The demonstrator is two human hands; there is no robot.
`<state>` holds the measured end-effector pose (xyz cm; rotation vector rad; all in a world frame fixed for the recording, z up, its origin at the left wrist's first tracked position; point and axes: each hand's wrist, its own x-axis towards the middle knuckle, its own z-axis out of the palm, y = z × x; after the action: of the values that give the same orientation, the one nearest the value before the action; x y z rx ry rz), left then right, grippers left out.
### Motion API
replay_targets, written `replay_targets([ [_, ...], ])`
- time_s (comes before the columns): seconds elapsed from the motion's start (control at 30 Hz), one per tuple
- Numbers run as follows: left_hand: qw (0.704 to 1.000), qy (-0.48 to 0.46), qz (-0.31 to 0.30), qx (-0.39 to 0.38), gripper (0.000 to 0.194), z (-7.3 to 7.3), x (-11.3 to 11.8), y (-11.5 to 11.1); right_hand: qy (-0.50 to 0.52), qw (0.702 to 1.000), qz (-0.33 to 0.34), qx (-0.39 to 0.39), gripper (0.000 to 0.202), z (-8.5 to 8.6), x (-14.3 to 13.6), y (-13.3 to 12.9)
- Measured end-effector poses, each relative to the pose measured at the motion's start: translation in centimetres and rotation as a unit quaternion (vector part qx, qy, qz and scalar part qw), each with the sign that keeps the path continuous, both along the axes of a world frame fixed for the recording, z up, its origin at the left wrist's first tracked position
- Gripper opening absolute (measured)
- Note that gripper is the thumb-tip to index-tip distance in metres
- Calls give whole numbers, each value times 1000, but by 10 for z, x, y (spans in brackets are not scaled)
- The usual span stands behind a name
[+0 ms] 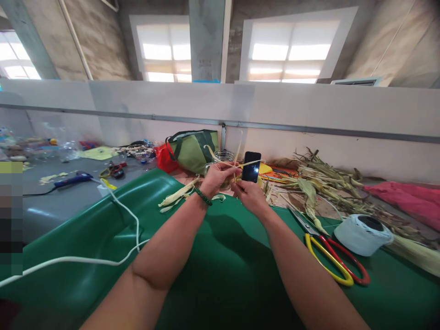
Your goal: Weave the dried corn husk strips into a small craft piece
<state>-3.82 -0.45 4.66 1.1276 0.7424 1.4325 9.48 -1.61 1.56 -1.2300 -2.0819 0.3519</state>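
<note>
Pale corn husk strips (238,149) cross one another between my two hands, above the green mat (237,275). My left hand (217,178), with a dark green bead bracelet (202,196) at its wrist, pinches the strips near their crossing. Just below and to the right, my right hand (250,195) has its fingers closed on the lower part of the strips; the fingertips are partly hidden. A dark phone (251,167) stands upright right behind my right hand. More loose husk strips (178,195) lie left of my left hand.
Scissors (330,256) with red and yellow handles lie at right beside a white twine roll (360,236). Dried husks (319,178) pile up behind them. A green bag (195,149) stands at the back. A white cable (85,260) crosses the mat; a glue gun (74,178) lies left.
</note>
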Motion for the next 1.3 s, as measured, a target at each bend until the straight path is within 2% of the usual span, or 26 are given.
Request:
replay_targets([
  [0.23, 998, -27, 60, 7, 27, -10, 4, 7, -65, 997, -24, 41, 34, 2, -11, -10],
  [0.37, 996, -32, 80, -10, 25, -11, -5, 17, -102, 995, 12, 18, 33, 5, -12, -12],
  [0.5, 990, -65, 125, -3, 24, -13, -16, 29, -96, 994, 61, 6, 35, 11, -7, -17],
  [0.63, 994, -40, 98, -43, 17, -13, -21, 32, -30, 994, 84, 59, 44, 12, 0, -20],
  [0.73, 998, -5, 41, -49, 17, -12, -18, 25, 84, 981, 13, 176, 35, 11, 10, -12],
  [0.8, 998, 25, -26, -50, 22, -11, -14, 19, 108, 968, -18, 226, 25, 10, 17, -2],
  [0.87, 995, 48, -73, -44, 26, -11, -12, 15, 79, 972, -18, 220, 26, 8, 21, 7],
  [0.97, 992, 92, -84, -17, 33, -11, -10, 12, 35, 982, -12, 188, 21, 5, 24, 16],
  [1.07, 980, 181, -55, 60, 34, -12, -8, 13, 7, 985, -11, 169, 17, 3, 24, 17],
  [1.17, 949, 279, -7, 144, 25, -14, -5, 15, -22, 990, -14, 141, 22, 4, 23, 14],
  [1.23, 937, 307, 24, 166, 23, -15, -2, 16, -31, 992, -29, 116, 24, 4, 20, 11],
  [1.3, 937, 309, 46, 157, 24, -16, -1, 18, -36, 993, -45, 101, 24, 5, 16, 7],
])
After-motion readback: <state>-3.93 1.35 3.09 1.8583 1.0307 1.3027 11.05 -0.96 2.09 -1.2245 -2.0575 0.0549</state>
